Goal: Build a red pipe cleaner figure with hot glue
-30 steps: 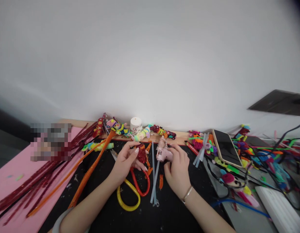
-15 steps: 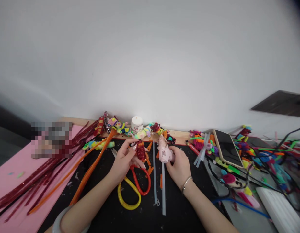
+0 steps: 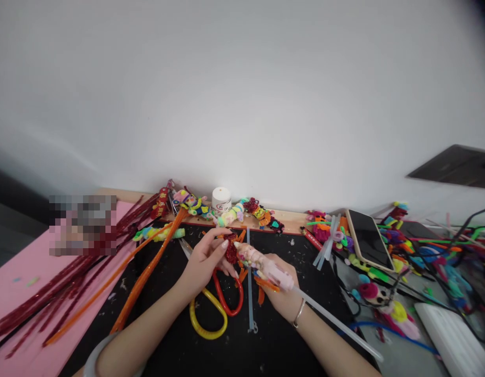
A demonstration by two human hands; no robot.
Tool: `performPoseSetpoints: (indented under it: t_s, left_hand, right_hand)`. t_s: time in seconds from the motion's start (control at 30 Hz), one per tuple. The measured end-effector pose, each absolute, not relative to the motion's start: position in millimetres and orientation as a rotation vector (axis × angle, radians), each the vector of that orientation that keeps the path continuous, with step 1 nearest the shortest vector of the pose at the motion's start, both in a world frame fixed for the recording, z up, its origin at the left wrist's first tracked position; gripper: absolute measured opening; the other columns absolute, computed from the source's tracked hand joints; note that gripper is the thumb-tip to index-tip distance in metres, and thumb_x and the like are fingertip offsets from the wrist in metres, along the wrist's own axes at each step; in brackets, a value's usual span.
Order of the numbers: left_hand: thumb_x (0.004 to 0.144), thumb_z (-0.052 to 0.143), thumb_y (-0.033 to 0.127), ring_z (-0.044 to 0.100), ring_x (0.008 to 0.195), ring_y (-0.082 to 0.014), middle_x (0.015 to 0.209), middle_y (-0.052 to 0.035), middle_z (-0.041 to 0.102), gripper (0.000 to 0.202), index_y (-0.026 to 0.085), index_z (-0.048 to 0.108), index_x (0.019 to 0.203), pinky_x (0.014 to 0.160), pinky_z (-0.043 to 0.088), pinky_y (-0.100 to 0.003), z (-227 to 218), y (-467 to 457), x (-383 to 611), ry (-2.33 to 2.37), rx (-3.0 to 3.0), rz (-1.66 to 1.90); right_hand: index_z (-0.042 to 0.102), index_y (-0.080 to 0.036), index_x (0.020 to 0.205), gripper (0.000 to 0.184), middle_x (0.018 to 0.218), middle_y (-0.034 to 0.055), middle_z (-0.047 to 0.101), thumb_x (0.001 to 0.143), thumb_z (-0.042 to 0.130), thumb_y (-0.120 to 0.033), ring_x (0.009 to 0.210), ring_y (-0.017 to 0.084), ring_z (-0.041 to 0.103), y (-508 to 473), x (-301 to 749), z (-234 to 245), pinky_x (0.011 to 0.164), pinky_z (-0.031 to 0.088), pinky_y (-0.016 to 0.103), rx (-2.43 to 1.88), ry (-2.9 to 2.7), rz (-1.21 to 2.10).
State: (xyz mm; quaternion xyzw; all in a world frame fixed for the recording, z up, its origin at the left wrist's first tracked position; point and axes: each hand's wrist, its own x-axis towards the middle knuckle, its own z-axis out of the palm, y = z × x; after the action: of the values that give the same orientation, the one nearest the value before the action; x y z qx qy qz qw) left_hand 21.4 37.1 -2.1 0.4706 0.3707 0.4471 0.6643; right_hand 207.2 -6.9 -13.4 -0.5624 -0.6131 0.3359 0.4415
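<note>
My left hand (image 3: 208, 255) pinches a small piece of glittery red pipe cleaner work (image 3: 230, 250). My right hand (image 3: 284, 288) is wrapped round a pale pink hot glue gun (image 3: 268, 268), whose nozzle points left and sits at the red piece; whether it touches I cannot tell. A long translucent glue stick (image 3: 340, 324) runs out of the gun's back end over my right wrist. Below my left hand lie scissors with one yellow and one red handle loop (image 3: 209, 314). Another glue stick (image 3: 250, 293) rests between my hands, near orange pipe cleaner scraps (image 3: 242, 275).
Long red (image 3: 81, 262) and orange pipe cleaners (image 3: 142, 285) lie to the left. Along the wall stand a white tub (image 3: 221, 200) and several colourful figures. At right are a bundle of glue sticks (image 3: 328, 243), a phone (image 3: 370, 240), a white block (image 3: 449, 335) and cables.
The glue gun has swung from pointing away to pointing left, its nozzle now at the red piece. Its glue stick turned with it. My left hand has barely moved.
</note>
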Motion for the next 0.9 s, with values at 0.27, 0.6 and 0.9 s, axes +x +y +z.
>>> performPoseSetpoints:
  t_s: [0.27, 0.6, 0.9]
  left_hand:
    - [0.086, 0.052, 0.037, 0.067, 0.045, -0.0165, 0.051, 0.006, 0.06, 0.029, 0.021, 0.043, 0.108, 0.043, 0.048, -0.02, -6.5, 35.2, 21.1, 0.82, 1.075, 1.006]
    - [0.086, 0.051, 0.036, 0.067, 0.045, -0.0167, 0.05, 0.0065, 0.059, 0.028, 0.021, 0.044, 0.108, 0.043, 0.048, -0.02, -4.9, 35.9, 21.6, 0.827, 1.078, 1.014]
    - [0.085, 0.052, 0.037, 0.066, 0.045, -0.0168, 0.051, 0.0062, 0.061, 0.028, 0.021, 0.044, 0.108, 0.043, 0.048, -0.02, -5.0, 36.2, 21.7, 0.831, 1.077, 1.01]
  right_hand:
    - [0.059, -0.019, 0.075, 0.011, 0.062, -0.0013, 0.058, 0.073, 0.065, -0.027, 0.052, 0.012, 0.049, -7.4, 209.5, -17.1, 0.049, 0.04, 0.024, -1.322, -1.552, 0.884]
    - [0.052, -0.018, 0.07, 0.016, 0.058, -0.0026, 0.051, 0.074, 0.064, -0.029, 0.049, 0.012, 0.042, -6.3, 209.6, -14.7, 0.046, 0.035, 0.025, -1.287, -1.547, 0.922]
    - [0.049, -0.019, 0.066, 0.02, 0.056, -0.0027, 0.049, 0.073, 0.063, -0.03, 0.048, 0.012, 0.04, -6.3, 208.1, -11.1, 0.046, 0.033, 0.025, -1.3, -1.531, 0.92]
